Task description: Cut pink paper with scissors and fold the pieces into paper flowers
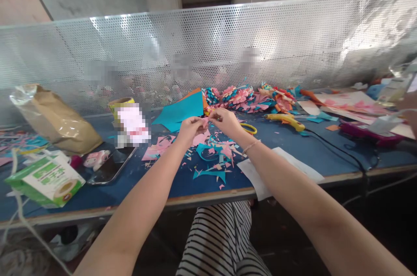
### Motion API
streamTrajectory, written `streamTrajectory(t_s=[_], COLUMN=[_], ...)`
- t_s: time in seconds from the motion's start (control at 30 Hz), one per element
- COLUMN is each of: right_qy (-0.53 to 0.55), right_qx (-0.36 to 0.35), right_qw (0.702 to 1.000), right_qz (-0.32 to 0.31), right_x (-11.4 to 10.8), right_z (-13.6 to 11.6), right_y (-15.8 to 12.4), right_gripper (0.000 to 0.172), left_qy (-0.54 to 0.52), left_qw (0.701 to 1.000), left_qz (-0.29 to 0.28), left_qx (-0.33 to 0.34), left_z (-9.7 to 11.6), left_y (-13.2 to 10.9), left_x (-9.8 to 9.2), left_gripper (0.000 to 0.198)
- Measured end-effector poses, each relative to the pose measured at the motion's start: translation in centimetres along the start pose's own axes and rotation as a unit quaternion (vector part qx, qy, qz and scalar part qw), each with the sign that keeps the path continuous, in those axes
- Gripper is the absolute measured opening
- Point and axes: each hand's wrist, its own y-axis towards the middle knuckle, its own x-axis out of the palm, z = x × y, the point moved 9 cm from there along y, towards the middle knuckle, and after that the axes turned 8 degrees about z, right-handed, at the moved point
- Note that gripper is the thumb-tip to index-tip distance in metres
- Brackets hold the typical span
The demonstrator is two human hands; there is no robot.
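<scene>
My left hand [191, 128] pinches a small piece of pink paper [205, 122] above the middle of the table. From the other side, the fingers of my right hand [225, 120] are closed at the same piece. Pink and blue paper scraps [213, 154] lie scattered below both hands. Yellow-handled scissors [249, 128] rest partly hidden behind my right wrist. Just beyond my hands are blue paper sheets [182, 108] and a heap of fringed, many-coloured paper flowers [243, 98].
A yellow glue gun [286, 121] with a black cord lies to the right, near a white sheet [293, 165]. On the left stand a brown paper bag [61, 119], a green box [47, 180] and a phone [112, 165]. A perforated metal screen [208, 50] borders the far side.
</scene>
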Motion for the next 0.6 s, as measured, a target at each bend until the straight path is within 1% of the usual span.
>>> streamTrajectory(t_s=[0.1, 0.23, 0.4, 0.6], right_qy=[-0.006, -0.005, -0.015, -0.031], right_qx=[-0.024, -0.07, -0.095, -0.123], right_qw=[1.0, 0.997, 0.994, 0.989], right_qz=[-0.009, -0.036, -0.052, -0.076], right_x=[0.1, 0.5, 0.8, 1.0], right_z=[-0.6, -1.6, -2.0, -2.5], right_y=[-0.1, -0.3, -0.5, -0.6], right_gripper=[0.007, 0.011, 0.011, 0.014], left_qy=[0.0, -0.006, -0.012, -0.017], left_qw=[1.0, 1.0, 1.0, 0.999], left_qz=[0.001, -0.007, -0.009, -0.017], left_qx=[0.0, -0.001, -0.012, -0.024], left_z=[-0.2, -0.5, -0.9, -1.4], left_y=[0.2, 0.4, 0.6, 0.8], left_x=[-0.2, -0.2, -0.3, -0.3], left_gripper=[0.019, 0.021, 0.022, 0.016])
